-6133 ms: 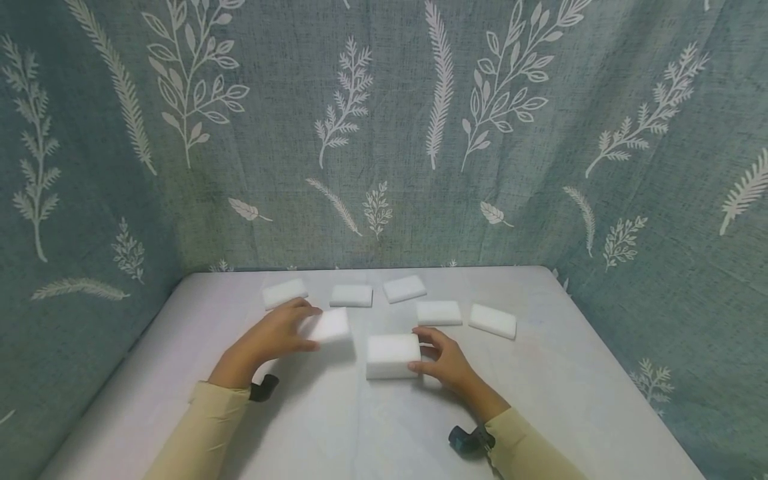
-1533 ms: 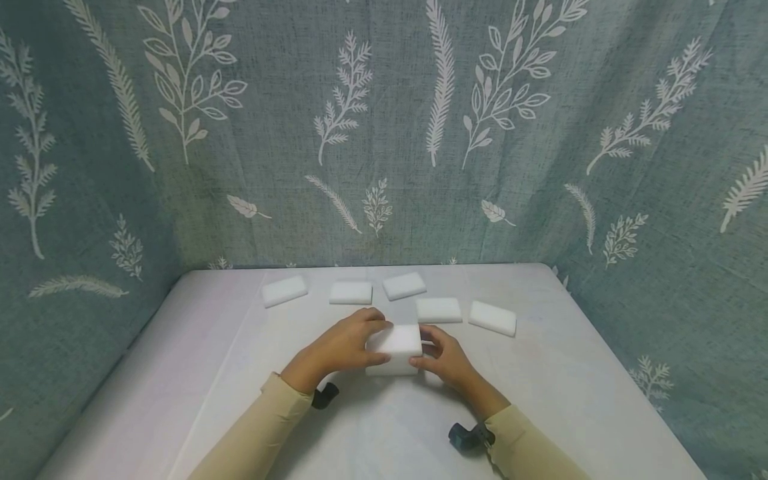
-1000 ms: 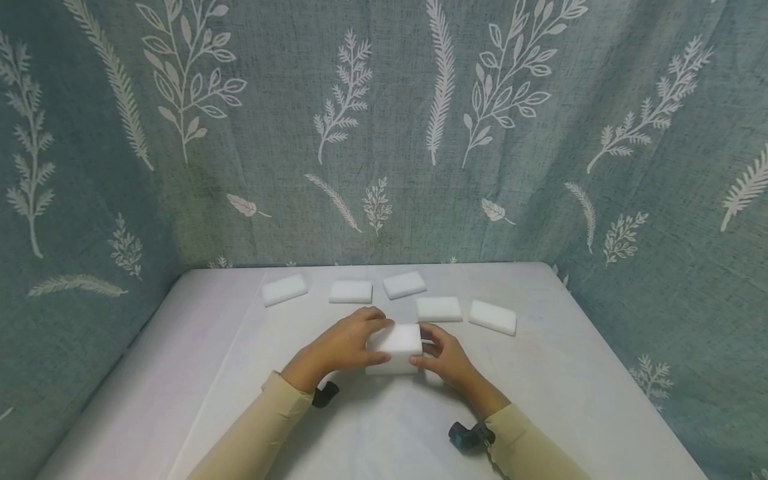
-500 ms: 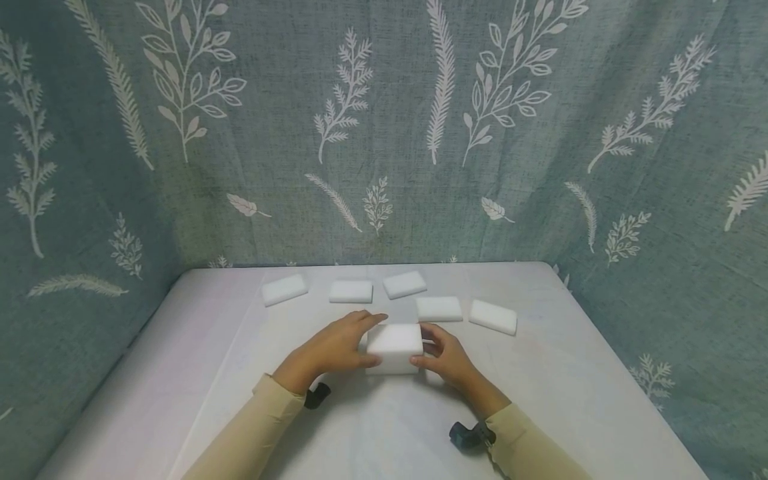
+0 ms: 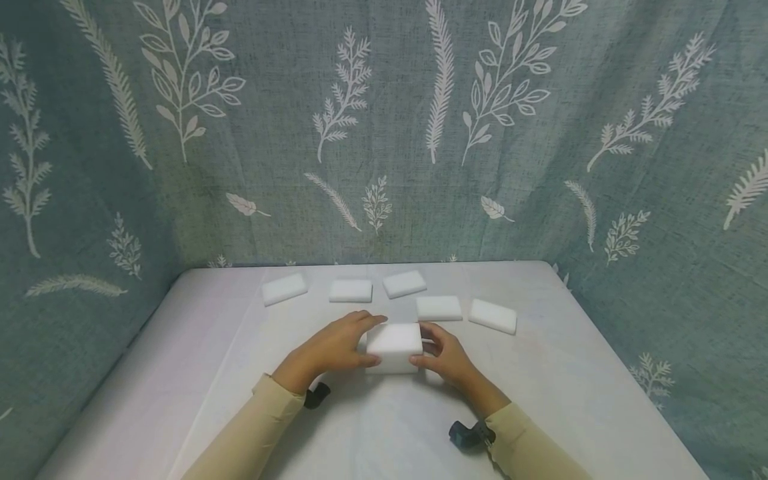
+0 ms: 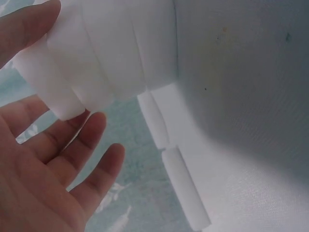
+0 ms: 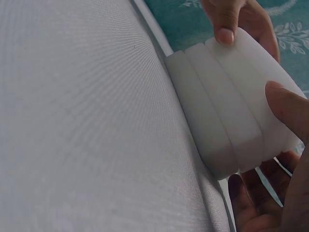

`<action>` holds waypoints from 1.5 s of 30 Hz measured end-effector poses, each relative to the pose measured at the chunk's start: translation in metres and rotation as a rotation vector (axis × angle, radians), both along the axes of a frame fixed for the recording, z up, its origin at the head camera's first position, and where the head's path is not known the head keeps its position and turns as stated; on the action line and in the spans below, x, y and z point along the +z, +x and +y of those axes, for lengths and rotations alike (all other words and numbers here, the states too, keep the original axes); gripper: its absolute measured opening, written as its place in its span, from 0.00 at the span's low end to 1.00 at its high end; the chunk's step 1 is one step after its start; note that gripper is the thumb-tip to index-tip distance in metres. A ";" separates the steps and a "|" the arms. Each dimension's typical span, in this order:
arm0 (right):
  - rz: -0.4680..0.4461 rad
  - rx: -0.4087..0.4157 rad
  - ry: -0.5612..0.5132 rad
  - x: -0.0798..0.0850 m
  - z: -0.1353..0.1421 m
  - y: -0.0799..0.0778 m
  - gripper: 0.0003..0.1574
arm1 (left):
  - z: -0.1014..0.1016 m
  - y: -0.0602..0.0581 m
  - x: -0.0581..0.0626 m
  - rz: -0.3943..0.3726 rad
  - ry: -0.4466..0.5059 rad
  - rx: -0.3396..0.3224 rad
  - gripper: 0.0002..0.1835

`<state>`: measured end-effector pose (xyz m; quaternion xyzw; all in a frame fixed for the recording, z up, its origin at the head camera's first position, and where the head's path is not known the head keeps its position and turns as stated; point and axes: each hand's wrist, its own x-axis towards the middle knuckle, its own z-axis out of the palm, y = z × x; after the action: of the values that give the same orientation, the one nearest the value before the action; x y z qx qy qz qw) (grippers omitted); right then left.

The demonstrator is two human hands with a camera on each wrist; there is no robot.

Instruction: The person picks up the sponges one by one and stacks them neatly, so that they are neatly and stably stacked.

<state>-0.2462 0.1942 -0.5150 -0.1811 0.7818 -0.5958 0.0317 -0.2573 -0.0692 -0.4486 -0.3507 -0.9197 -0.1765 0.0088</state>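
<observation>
A stack of several white sponges [image 5: 395, 340] stands near the middle of the table; their seams show in the left wrist and right wrist views. My left hand [image 5: 339, 343] holds the upper part at its left end, thumb on the near side and fingers at the far side. On the right end, my right hand [image 5: 443, 353] grips the stack between its thumb [image 7: 285, 104] and fingers, the fingers partly hidden behind it. In the left wrist view the lower fingers of the left hand [image 6: 58, 159] spread beside the stacked sponges [image 6: 106, 48].
Behind the stack lie loose white sponges: one at far left [image 5: 285, 289], one at back centre [image 5: 351, 291], one beside it [image 5: 405, 284], and two to the right, the nearer [image 5: 439, 308] and the outer [image 5: 493, 316]. A patterned curtain [image 5: 384, 133] surrounds the white-covered table [image 5: 540, 400].
About six seconds ago my left hand held a sponge block left of the stack; it then came onto the stack. Lately the left hand has slid slightly left. The right hand has stayed put.
</observation>
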 end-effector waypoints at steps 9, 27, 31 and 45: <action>0.001 0.017 -0.041 0.002 0.000 0.003 0.47 | 0.001 0.002 0.002 -0.024 0.010 0.006 0.39; -0.011 -0.005 -0.022 0.000 -0.002 0.000 0.49 | -0.001 -0.001 -0.002 -0.017 0.020 -0.003 0.39; -0.025 -0.003 -0.018 0.003 -0.002 0.001 0.48 | -0.001 0.000 -0.002 -0.023 0.018 -0.001 0.40; -0.009 -0.005 -0.014 0.001 0.000 0.000 0.46 | -0.002 0.000 0.000 -0.036 0.034 -0.011 0.40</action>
<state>-0.2459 0.1942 -0.5143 -0.1768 0.7779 -0.6022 0.0327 -0.2575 -0.0714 -0.4490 -0.3521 -0.9146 -0.1986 -0.0027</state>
